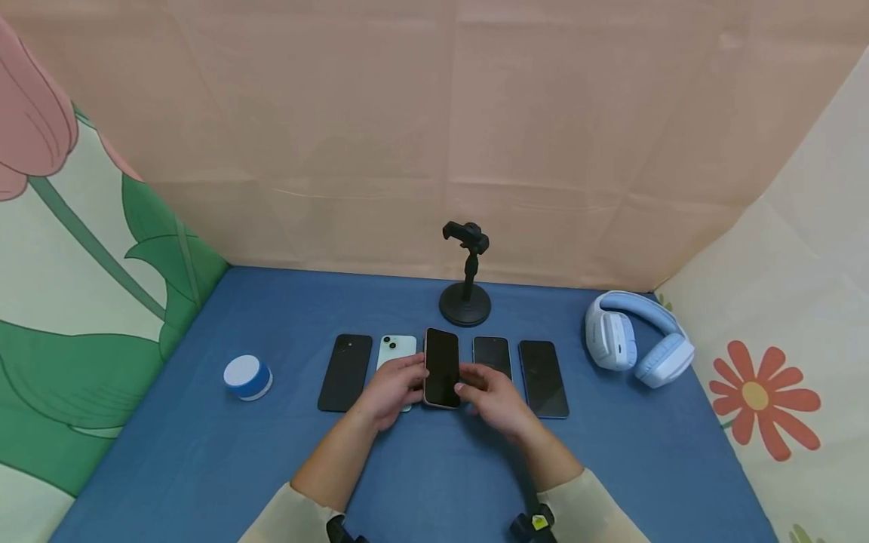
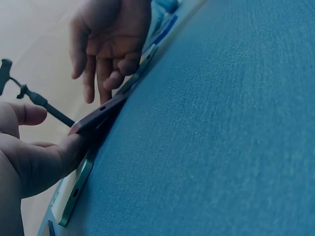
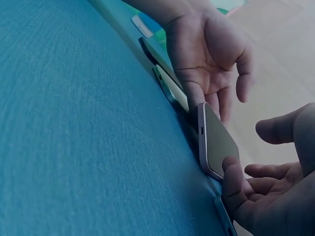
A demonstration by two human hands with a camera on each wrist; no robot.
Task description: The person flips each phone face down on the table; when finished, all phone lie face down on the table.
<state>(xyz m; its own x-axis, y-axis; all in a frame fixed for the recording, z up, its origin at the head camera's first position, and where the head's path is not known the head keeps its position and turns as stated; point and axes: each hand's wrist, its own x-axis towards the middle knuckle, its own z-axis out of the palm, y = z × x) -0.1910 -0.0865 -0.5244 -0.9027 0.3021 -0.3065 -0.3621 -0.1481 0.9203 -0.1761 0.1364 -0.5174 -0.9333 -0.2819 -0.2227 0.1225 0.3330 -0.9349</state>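
A phone with a dark screen and pinkish edge (image 1: 441,368) is tilted, its lower end raised off the blue cloth in the wrist views. My left hand (image 1: 397,388) supports it, fingers under its left edge and thumb (image 2: 30,115) held apart above. On the other side, my right hand (image 1: 498,400) has its fingers at the phone's right edge; the thumb (image 3: 278,130) stays off the screen. A pale green phone (image 1: 397,347) lies partly hidden beneath my left hand. Partly behind my right hand is a smaller dark-screened phone (image 1: 492,354).
A black phone (image 1: 345,373) lies to the left, another dark phone (image 1: 545,379) to the right. Behind them stands a black phone stand (image 1: 465,303). Light-blue headphones (image 1: 611,339) rest at the right, and a blue-and-white round container (image 1: 247,377) sits at the left.
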